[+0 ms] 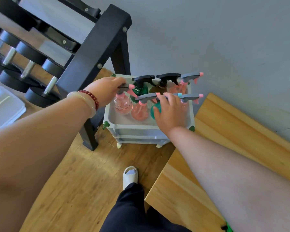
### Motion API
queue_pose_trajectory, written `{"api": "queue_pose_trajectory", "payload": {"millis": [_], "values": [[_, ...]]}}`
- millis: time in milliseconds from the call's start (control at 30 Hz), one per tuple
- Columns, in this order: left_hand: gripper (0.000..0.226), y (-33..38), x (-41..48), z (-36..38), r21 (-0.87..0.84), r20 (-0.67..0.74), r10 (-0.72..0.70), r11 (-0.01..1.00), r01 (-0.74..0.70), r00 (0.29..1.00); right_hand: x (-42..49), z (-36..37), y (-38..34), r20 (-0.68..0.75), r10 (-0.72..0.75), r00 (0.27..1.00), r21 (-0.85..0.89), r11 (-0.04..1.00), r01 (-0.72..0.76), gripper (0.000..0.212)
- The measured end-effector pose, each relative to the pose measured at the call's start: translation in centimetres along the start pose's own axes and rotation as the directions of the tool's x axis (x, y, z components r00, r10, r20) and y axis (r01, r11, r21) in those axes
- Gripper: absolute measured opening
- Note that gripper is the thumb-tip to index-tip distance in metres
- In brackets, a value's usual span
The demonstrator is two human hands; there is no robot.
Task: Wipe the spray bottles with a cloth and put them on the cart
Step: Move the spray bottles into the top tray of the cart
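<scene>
The spray bottles stand upright in the cart's top tray, the left hand gripping the top of a clear pink bottle at the front-left while the right hand curls over a teal bottle in the front row

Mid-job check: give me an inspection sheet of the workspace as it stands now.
Surface: cart top tray, standing on wood floor.
Job's things: about seven spray bottles upright in the tray; cloth not identifiable.
Clutter: plastic box on the floor.
Grippers: left hand grips clear pink bottle by its sprayer; right hand holds teal bottle.
Cables: nothing seen.
Surroundings: dumbbell rack, wooden table, grey wall.
</scene>
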State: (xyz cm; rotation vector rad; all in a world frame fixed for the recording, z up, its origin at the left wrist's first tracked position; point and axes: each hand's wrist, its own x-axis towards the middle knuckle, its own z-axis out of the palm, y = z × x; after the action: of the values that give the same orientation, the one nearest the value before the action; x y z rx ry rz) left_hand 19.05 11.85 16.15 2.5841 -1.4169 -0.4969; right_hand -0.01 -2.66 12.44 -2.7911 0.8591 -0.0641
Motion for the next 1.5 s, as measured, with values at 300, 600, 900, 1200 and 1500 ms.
{"api": "queue_pose_trajectory", "payload": {"millis": [300, 600, 900, 1200, 1500], "values": [[0.053, -1.0, 2.3, -0.8, 0.186, 0.061, 0.121, 0.974, -0.130, 0.991, 0.4, 0.9, -1.0, -0.062, -0.018, 0.998, 0.087, 0.996, 0.023, 0.048], [0.044, -1.9, 2.8, -1.6, 0.329, 0.147, 0.184, 0.917, -0.224, 0.972, 1.1, 0.8, -1.2, 0.150, -0.080, 0.985, -0.023, 0.996, 0.084, 0.058], [0.047, -0.4, 3.6, 0.4, 0.447, 0.349, 0.181, 0.830, -0.333, 0.920, 1.1, 1.1, -1.2, 0.176, -0.056, 0.983, -0.010, 0.998, 0.059, 0.059], [0.045, -0.1, 3.6, 0.4, 0.486, 0.353, 0.184, 0.802, -0.348, 0.917, 0.9, 1.2, -1.2, 0.178, -0.055, 0.982, -0.017, 0.998, 0.059, 0.059], [0.053, 0.6, 2.6, 0.5, 0.499, 0.304, 0.169, 0.810, -0.308, 0.938, 0.4, 0.7, -1.4, 0.194, -0.046, 0.980, -0.047, 0.997, 0.056, 0.061]]}}
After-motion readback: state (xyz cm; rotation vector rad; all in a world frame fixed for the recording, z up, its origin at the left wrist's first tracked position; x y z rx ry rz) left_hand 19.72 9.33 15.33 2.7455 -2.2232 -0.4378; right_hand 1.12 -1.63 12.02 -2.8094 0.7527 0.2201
